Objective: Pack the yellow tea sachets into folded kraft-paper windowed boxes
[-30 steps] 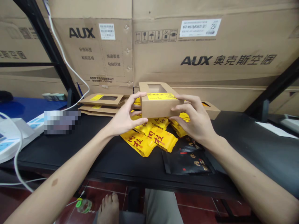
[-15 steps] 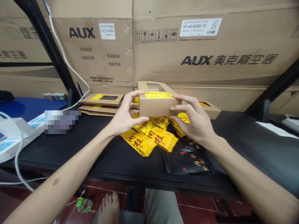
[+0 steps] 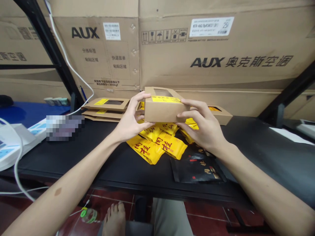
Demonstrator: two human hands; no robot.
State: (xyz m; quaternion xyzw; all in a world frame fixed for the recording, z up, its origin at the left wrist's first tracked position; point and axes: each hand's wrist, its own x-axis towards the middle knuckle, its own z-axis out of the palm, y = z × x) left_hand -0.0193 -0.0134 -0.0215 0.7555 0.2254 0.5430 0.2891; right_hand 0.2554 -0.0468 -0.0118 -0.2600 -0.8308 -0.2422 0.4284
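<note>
While both hands point(image 3: 129, 114) point(image 3: 203, 126) clamp a kraft box point(image 3: 164, 109) by its two ends, the box hangs over the middle of the counter point(image 3: 98, 160), held level and pressed between the palms and fingers. Left hand takes the left end, right hand the right end; neither is free. Box top has a window point(image 3: 162, 93), and a yellow label point(image 3: 163, 99) runs along its near top edge; contents cannot be seen. Step in hand looks like holding and squaring up this one box. Below it lie yellow packets point(image 3: 157, 142), with a black pouch point(image 3: 197, 167) just right of them. Flat kraft boxes point(image 3: 105, 105) sit stacked left of the hands, and another kraft box point(image 3: 221, 113) sits right, behind the right hand.
</note>
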